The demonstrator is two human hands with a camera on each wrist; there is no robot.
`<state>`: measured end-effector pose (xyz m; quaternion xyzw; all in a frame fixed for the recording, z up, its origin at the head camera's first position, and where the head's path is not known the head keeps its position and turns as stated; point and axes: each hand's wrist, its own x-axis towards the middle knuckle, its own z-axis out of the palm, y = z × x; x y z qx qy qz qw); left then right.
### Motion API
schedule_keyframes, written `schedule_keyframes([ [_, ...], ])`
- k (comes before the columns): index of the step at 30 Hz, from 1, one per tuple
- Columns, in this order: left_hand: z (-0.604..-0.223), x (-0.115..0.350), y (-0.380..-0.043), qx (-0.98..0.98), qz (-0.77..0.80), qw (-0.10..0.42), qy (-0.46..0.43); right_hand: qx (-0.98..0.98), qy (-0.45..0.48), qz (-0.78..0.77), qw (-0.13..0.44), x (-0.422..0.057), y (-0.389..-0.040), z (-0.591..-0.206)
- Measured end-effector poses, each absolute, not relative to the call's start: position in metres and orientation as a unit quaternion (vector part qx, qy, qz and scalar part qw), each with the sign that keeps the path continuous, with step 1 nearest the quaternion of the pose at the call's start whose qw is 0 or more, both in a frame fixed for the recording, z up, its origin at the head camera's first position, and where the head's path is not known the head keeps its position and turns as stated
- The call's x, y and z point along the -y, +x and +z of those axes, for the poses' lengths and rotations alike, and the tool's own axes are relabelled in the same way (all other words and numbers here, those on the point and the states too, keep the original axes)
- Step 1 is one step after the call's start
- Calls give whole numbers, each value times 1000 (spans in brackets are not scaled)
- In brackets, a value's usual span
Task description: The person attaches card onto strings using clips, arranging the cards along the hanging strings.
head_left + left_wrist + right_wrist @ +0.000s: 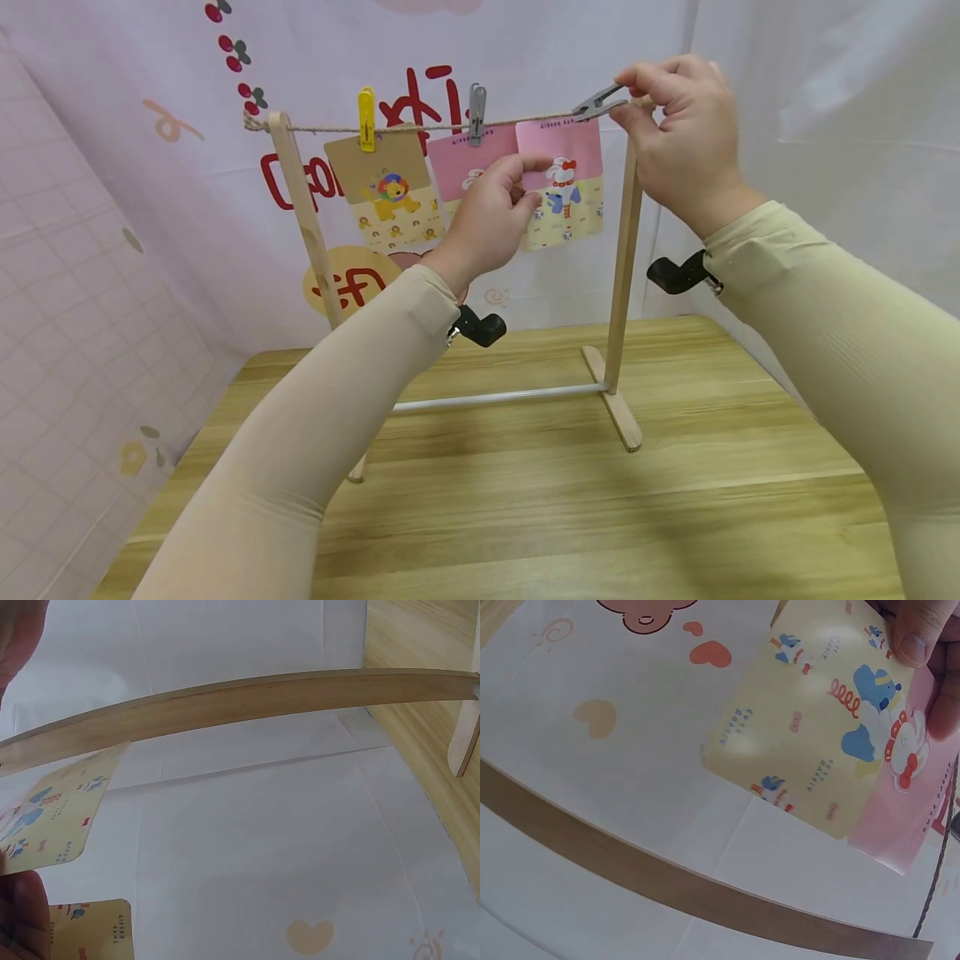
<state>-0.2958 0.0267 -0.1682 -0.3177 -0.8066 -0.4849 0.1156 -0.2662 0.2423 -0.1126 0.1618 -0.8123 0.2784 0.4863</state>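
Note:
My right hand (690, 137) pinches a grey clothespin (596, 104) by its handles at the right end of a twine line (525, 122). The clothespin's tip meets the twine and the top edge of a pink and yellow rabbit card (558, 137); whether it clamps the card I cannot tell. At that card's left edge, my left hand (491, 212) holds it between thumb and fingers. The card (802, 727) appears large in the right wrist view. Partly behind my left hand hangs another pink card (453, 158), under an upright grey clothespin (477, 115).
A yellow clothespin (367, 121) holds a brown lion card (386, 187) on the left. Two wooden posts, left (300, 200) and right (624, 275), carry the twine. A white rod (502, 397) joins them low down, above the wooden table (525, 500). Printed cloth (810, 125) hangs behind.

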Motion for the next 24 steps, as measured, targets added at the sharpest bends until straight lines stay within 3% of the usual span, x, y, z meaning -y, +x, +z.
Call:
schedule_keyframes([
  [24,-169,-31,-303,813,-472,136,-312,834,134,277,457,-241,-272,-103],
])
